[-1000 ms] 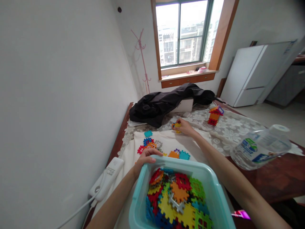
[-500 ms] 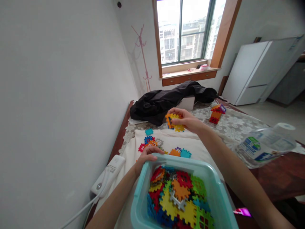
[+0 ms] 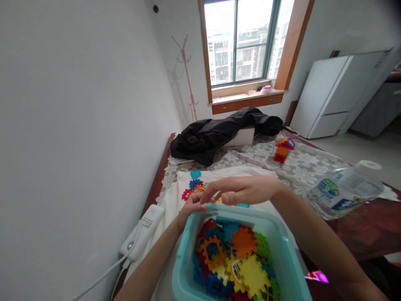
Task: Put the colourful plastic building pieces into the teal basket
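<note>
A light teal plastic bin [image 3: 283,234] stands in front of me, filled with colourful notched building tiles. My left hand [image 3: 190,205] grips its far left corner, thumb along the rim. Just beyond the far rim, my right hand [image 3: 244,190] hovers palm down with fingers stretched out, and nothing shows in it. Beneath and behind that hand lie loose tiles on a white cloth, partly hidden; a teal tile [image 3: 196,173] and a blue tile [image 3: 196,184] show to its left. A yellow tile [image 3: 253,274] and an orange tile [image 3: 243,241] top the pile inside the bin.
A small house built of tiles [image 3: 284,149] stands at the back right. Nearer, a clear plastic bottle [image 3: 344,190] lies on its side. Black fabric [image 3: 213,133] covers part of a white box [image 3: 242,137]. A white power strip [image 3: 142,234] sits along the left edge.
My right hand has come down and back towards the bin, letting go of the orange and yellow tiles. Different tiles now top the pile. My left hand stays on the rim.
</note>
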A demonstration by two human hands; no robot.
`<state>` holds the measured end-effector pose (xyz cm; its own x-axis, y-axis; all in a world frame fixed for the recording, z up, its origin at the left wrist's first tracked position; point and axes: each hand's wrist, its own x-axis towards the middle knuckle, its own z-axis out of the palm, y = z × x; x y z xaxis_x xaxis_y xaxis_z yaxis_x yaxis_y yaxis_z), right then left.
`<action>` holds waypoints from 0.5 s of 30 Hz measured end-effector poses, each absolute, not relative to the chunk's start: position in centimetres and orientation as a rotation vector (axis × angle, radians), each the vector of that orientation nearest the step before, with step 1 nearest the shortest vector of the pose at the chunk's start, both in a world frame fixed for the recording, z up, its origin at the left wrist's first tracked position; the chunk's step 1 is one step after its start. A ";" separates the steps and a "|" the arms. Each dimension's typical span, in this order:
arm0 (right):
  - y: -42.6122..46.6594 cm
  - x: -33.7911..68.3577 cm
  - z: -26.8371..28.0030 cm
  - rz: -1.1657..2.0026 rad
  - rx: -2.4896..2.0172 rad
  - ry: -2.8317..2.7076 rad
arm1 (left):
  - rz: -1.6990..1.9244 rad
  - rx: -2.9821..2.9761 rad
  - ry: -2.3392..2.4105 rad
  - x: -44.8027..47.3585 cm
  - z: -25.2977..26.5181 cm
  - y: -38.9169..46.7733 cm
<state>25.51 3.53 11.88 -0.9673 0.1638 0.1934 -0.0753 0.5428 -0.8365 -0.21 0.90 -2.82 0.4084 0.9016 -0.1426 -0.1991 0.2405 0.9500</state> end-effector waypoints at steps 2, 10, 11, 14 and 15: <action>4.7 26.3 11.6 1.345 -0.274 -2.596 | 0.896 1.028 0.822 -0.1 -2.5 0.9; 9.0 25.7 5.3 0.687 -1.582 -3.015 | 0.830 1.017 0.778 -0.4 -1.8 0.4; 9.1 25.5 4.6 0.704 -1.621 -3.034 | 0.815 1.024 0.767 -0.4 -1.7 0.3; 8.1 25.2 2.8 0.674 -1.685 -2.968 | 0.799 1.037 0.726 -0.2 -1.6 0.0; 7.5 25.3 2.2 0.625 -1.690 -2.917 | 0.809 1.040 0.711 -0.1 -1.6 0.0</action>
<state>25.30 7.45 2.22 -0.4832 0.7697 -0.4172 0.8731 0.4591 -0.1643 -0.05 -0.01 -1.62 0.5208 0.8444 -0.1259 -0.2334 0.2826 0.9304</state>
